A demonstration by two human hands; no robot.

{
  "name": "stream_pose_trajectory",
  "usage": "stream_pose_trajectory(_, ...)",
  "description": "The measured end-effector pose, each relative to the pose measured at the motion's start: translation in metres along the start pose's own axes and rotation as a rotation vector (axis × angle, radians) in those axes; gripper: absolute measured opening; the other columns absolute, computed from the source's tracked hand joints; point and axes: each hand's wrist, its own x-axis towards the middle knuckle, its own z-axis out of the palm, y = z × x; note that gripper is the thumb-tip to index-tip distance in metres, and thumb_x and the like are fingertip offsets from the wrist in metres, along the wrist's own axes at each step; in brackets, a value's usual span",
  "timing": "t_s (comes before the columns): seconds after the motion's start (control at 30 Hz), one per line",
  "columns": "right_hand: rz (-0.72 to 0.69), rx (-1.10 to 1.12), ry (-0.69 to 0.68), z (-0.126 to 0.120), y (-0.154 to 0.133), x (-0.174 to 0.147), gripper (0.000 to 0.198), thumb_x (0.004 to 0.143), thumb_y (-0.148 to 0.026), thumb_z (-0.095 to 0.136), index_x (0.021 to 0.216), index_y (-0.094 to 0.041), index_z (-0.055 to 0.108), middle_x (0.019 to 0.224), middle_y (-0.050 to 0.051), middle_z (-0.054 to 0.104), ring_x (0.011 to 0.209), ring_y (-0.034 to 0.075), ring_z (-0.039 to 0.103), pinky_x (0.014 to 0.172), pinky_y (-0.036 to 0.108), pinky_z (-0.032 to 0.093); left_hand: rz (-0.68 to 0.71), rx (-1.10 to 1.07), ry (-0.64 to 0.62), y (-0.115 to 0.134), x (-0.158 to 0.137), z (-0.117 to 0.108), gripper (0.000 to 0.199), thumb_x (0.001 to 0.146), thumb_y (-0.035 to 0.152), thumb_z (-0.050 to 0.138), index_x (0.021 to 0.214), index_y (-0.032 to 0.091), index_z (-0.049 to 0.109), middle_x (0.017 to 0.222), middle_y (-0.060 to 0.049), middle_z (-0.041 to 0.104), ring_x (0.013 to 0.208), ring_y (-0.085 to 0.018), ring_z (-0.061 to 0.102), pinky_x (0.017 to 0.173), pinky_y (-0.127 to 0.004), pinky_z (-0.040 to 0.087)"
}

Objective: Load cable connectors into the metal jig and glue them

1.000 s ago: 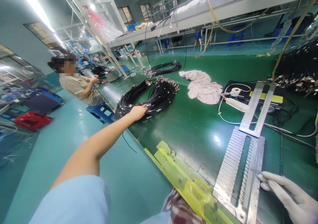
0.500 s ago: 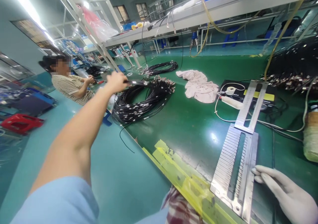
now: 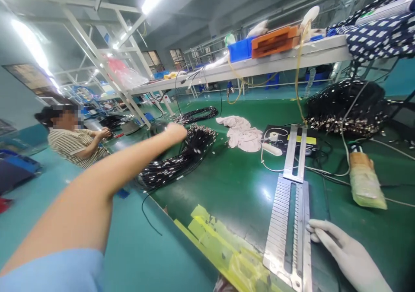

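My bare left hand (image 3: 177, 132) is stretched out over the far side of a coil of black cables (image 3: 168, 169) with bright metal ends. Motion blurs that hand and its fingers are hidden, so its hold cannot be made out. My right hand (image 3: 340, 244), in a white glove, has thumb and forefinger pinched at the right edge of a slotted metal jig (image 3: 279, 227). The jig lies on the green tabletop, with rows of narrow grooves and a long open slot.
A crumpled pale cloth (image 3: 243, 134) lies beyond the jig, next to a black box (image 3: 275, 132). More black cables (image 3: 350, 106) are heaped at right, near a wrapped bottle (image 3: 366, 179). Yellow tape (image 3: 220, 244) covers the front edge. A co-worker (image 3: 74, 136) sits at left.
My left hand has moved from the coil's left side, where a dark cable bundle showed beside it, to its far side. My view has tilted up and right. My right hand stays at the jig.
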Motion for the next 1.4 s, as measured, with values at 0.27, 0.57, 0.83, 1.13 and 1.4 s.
stream_pose_trajectory(0.27, 0.012, 0.068, 0.027, -0.002, -0.006, -0.006, 0.052, 0.08, -0.065, 0.054, 0.106, -0.025, 0.074, 0.105, 0.009, 0.076, 0.094, 0.032, 0.074, 0.089, 0.042, 0.06, -0.167, 0.098, 0.007, -0.026, -0.001, -0.122, 0.026, 0.074, 0.038, 0.074, 0.074, 0.015, 0.062, 0.074, -0.008, 0.059, 0.118, -0.042, 0.055, 0.102, -0.054, 0.039)
stream_pose_trajectory(0.57, 0.265, 0.807, -0.553, 0.031, -0.082, -0.024, 0.075, 0.078, -0.071, 0.07, 0.13, -0.018, 0.057, 0.133, 0.019, 0.061, 0.123, 0.033, 0.06, 0.1, 0.045, 0.055, 0.315, -0.422, -0.57, 0.116, -0.163, 0.046, 0.037, 0.093, 0.048, 0.04, 0.074, 0.02, 0.055, 0.069, -0.002, 0.06, 0.062, -0.016, 0.053, 0.056, -0.028, 0.038)
stream_pose_trajectory(0.83, 0.634, 1.185, -0.644, 0.074, -0.127, 0.065, 0.076, 0.089, -0.08, 0.045, 0.125, -0.013, 0.047, 0.115, 0.02, 0.063, 0.113, 0.03, 0.065, 0.084, 0.046, 0.06, 0.316, -0.731, -0.672, 0.117, -0.223, 0.044, 0.039, 0.097, 0.057, 0.03, 0.09, 0.023, 0.049, 0.088, -0.003, 0.059, 0.08, -0.019, 0.055, 0.07, -0.03, 0.041)
stream_pose_trajectory(1.13, 0.555, 1.356, -0.647, 0.111, -0.195, 0.099, 0.019, 0.103, -0.031, 0.052, 0.104, -0.012, 0.055, 0.067, -0.003, 0.053, 0.048, 0.007, 0.049, 0.046, 0.017, 0.047, 0.582, -0.794, -0.914, 0.132, -0.251, 0.097, 0.009, 0.09, 0.033, 0.048, 0.088, 0.024, 0.049, 0.077, 0.0, 0.055, 0.067, -0.016, 0.052, 0.058, -0.025, 0.039)
stream_pose_trajectory(1.4, -0.227, 1.127, -0.171, 0.016, -0.2, 0.011, 0.04, 0.092, -0.052, 0.062, 0.126, -0.032, 0.056, 0.052, -0.007, 0.032, 0.044, 0.013, 0.03, 0.045, 0.028, 0.035, 0.139, -0.76, -0.485, 0.047, -0.172, 0.123, 0.038, 0.093, 0.058, 0.05, 0.1, 0.024, 0.067, 0.099, -0.003, 0.07, 0.09, -0.019, 0.065, 0.083, -0.031, 0.053)
